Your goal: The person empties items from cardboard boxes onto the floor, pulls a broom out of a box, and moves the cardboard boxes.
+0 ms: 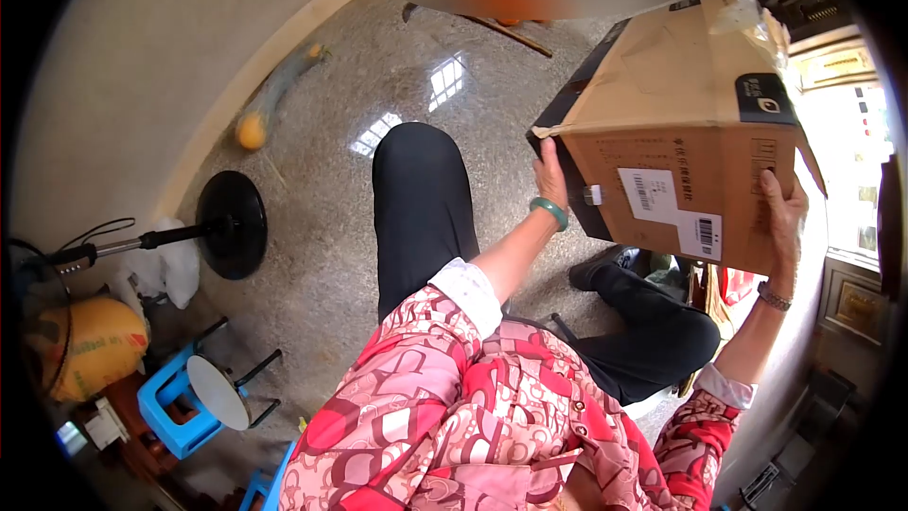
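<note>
A large brown cardboard box [653, 85] with dark edges and white barcode labels is held up at the right, tilted. My left hand [551, 178], with a green bangle at its wrist, grips the box's lower left corner. On the box's right side is my right hand [785, 218], a dark bracelet at the wrist, its thumb on the printed face and the other fingers largely hidden. Clear tape or plastic [742, 19] hangs loosely at the box's upper right edge.
A round black stand base [232, 225], a blue stool [180, 407], a small round-topped stool [219, 393] and a yellow sack [99, 348] are at the left. A long gourd [274, 99] lies by the wall. A stick [511, 35] lies on the floor beyond my knees.
</note>
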The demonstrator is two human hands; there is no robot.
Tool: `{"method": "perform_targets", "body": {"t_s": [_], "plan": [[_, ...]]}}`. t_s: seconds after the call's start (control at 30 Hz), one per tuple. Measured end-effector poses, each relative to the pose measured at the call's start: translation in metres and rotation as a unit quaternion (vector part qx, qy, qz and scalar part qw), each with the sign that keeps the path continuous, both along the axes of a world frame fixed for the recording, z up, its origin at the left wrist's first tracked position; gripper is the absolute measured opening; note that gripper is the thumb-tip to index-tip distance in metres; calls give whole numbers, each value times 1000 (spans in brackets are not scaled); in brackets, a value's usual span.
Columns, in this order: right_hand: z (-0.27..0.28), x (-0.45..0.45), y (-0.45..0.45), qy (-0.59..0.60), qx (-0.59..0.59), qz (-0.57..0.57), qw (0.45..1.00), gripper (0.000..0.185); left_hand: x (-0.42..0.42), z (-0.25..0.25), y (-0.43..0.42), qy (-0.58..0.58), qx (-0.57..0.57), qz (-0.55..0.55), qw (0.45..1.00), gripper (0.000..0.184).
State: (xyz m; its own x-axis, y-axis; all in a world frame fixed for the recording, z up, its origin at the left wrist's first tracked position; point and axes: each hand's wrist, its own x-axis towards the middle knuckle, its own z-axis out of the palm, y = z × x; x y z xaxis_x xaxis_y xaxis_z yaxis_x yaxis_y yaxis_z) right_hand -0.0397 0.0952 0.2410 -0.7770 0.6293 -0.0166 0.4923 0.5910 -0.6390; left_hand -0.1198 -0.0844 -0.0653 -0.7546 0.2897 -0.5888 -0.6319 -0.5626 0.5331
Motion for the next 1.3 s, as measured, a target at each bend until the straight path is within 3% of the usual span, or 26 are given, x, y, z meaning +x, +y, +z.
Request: {"method": "perform_targets", "body": {"t_s": [0.13,0.2,0.23,0.3,0.4,0.53,0.57,0.6,0.63,0.7,0.77,0.83,0.87,0.93,1.0,1.07,1.1,1.23,1.3], "plan": [[-12,2,-20,-54,-62,-1,997,42,-10,-19,-6,-56,51,-49,996,96],[-35,7,-31,-47,180,66,980,35,-13,-20,-15,-131,55,-90,986,96],[-28,6,-47,-124,192,63,972,35,-16,-18,-19,-172,53,-111,977,96],[-51,2,-62,-126,201,-2,971,38,-21,-22,-27,-230,22,-141,963,98],[-57,2,-74,-5,178,47,983,44,-17,-51,-34,-258,25,-156,953,98],[-41,3,-76,5,138,93,986,51,-16,-47,-35,-268,10,-145,952,88],[-37,9,-60,56,-10,108,993,53,-13,-25,-23,-276,-13,-112,955,86],[-35,12,-54,102,-151,124,975,55,-15,-36,-25,-273,-12,-120,954,86],[-40,11,-51,172,-217,123,953,55,-18,-54,-32,-272,1,-131,953,87],[-35,13,-47,193,-210,129,950,58,-15,-49,-30,-262,21,-135,955,88],[-30,1,-46,211,-277,124,929,71,-12,-37,-27,-252,5,-146,957,90],[-32,-24,-56,255,-196,64,945,91,-11,-30,-25,-243,10,-141,960,89],[-34,-38,-68,282,-38,17,958,101,-9,-9,-21,-242,-32,-141,960,85],[-29,-54,-86,282,74,20,956,107,-12,-1,-17,-230,-23,-146,962,85],[-28,-52,-93,248,82,17,965,103,-17,6,-15,-219,-15,-149,964,84],[-35,-45,-94,25,103,61,992,87,-17,7,-13,-213,-10,-151,965,83],[-41,-44,-98,32,181,41,982,91,-16,7,-13,-210,-10,-152,966,83],[-48,-30,-101,-13,112,78,991,89,-19,11,-14,-196,-3,-155,968,82],[-62,-23,-106,76,167,54,982,86,-19,15,-14,-187,1,-157,970,82]]}}
